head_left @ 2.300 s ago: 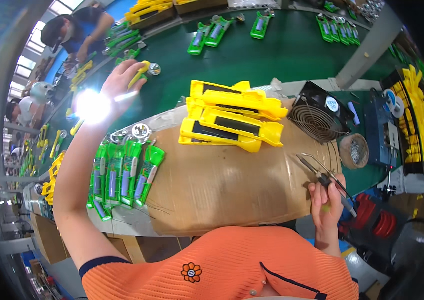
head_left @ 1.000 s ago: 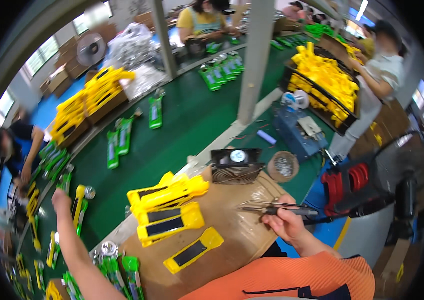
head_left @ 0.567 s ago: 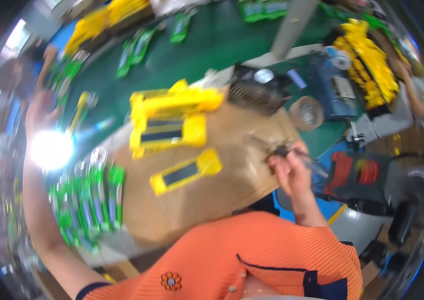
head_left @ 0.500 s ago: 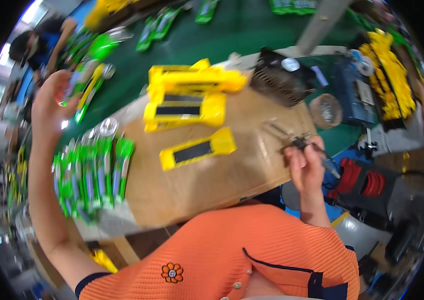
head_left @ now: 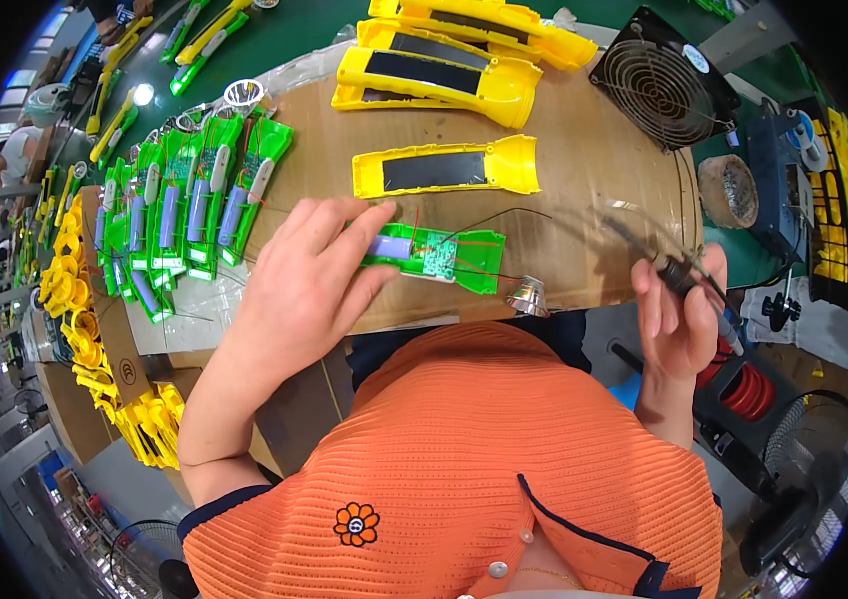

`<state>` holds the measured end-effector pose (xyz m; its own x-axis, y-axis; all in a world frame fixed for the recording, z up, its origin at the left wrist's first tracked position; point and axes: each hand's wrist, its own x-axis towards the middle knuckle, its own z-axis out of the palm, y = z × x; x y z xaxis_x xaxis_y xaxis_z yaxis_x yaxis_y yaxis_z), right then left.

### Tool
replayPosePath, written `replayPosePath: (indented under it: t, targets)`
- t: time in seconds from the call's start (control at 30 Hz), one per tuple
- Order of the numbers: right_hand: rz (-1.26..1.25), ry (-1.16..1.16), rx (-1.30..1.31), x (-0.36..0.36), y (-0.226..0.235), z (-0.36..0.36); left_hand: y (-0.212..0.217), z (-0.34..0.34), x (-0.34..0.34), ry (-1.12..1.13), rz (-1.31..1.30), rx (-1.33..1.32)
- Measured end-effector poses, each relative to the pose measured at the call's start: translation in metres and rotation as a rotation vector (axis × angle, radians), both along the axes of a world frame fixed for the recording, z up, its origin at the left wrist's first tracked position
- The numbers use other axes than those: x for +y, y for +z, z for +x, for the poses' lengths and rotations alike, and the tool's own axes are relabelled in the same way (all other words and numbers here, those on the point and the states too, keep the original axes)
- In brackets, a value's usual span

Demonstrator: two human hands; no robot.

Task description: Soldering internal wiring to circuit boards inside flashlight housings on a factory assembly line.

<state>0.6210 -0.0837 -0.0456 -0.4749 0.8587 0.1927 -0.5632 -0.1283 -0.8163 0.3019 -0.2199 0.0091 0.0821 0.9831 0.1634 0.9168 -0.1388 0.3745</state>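
Note:
My left hand (head_left: 304, 270) grips the left end of a green flashlight housing (head_left: 484, 262) lying on the cardboard. In it sit a purple battery cell (head_left: 391, 247) and a small green circuit board (head_left: 438, 254) with red and black wires. A silvery reflector cup (head_left: 527, 297) hangs on wires at its right end, by the cardboard's near edge. My right hand (head_left: 679, 314) is closed on a soldering iron (head_left: 676, 275), its blurred tip angled up and left, apart from the housing. Just beyond lies a yellow housing half (head_left: 512, 165) with a dark panel.
Several green housings (head_left: 184, 200) with cells stand in a row at left. Stacked yellow housing halves (head_left: 504, 95) lie at the back. A black fan (head_left: 659, 80), a tape roll (head_left: 729, 192) and a blue box (head_left: 779, 175) line the right side. More yellow parts (head_left: 149, 429) fill the lower left.
My left hand has come from the far left to the near middle, where a green housing now lies under it. My right hand still holds the iron, now slightly farther right in view.

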Motion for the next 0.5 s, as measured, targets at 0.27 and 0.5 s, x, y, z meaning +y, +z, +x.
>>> replayPosePath:
  t: [0.27, 0.5]
  targets:
    - [-0.134, 0.158, -0.207, -0.024, 0.008, -0.028, -0.022, 0.012, 0.009, 0.025, 0.004, -0.34]
    - [-0.155, 0.213, -0.329, -0.019, 0.007, -0.036, -0.029, 0.018, 0.007, 0.039, 0.042, -0.33]
